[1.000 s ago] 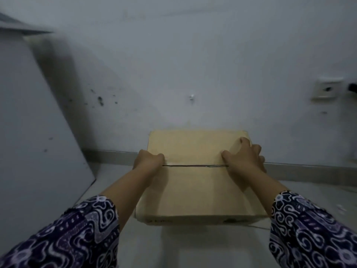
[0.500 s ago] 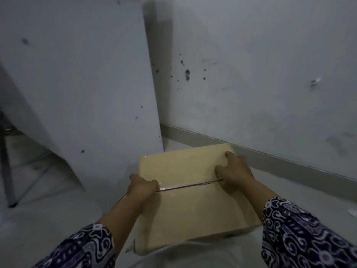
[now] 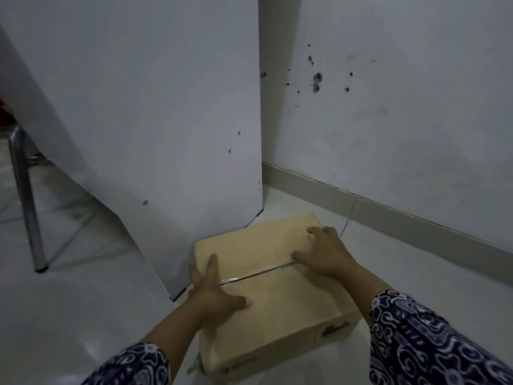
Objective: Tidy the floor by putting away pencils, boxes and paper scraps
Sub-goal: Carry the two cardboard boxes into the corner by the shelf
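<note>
A tan cardboard box (image 3: 280, 307), taped shut along its top seam, lies flat on the white tiled floor in the corner by the wall. My left hand (image 3: 213, 290) rests on the box's left part, fingers spread, with the thumb on the top face. My right hand (image 3: 324, 254) lies flat on the far right part of the top, its fingers also apart. Neither hand is curled around the box. Both patterned sleeves show at the bottom of the head view.
A large white board (image 3: 155, 129) leans upright just left of the box, its lower corner touching the floor beside it. A metal chair leg (image 3: 25, 195) stands at far left. The wall's grey baseboard (image 3: 388, 215) runs behind the box.
The box, gripped in both hands a second ago, came down and to the left and now lies beside the white board. Both hands went from closed fingers to spread fingers on its top.
</note>
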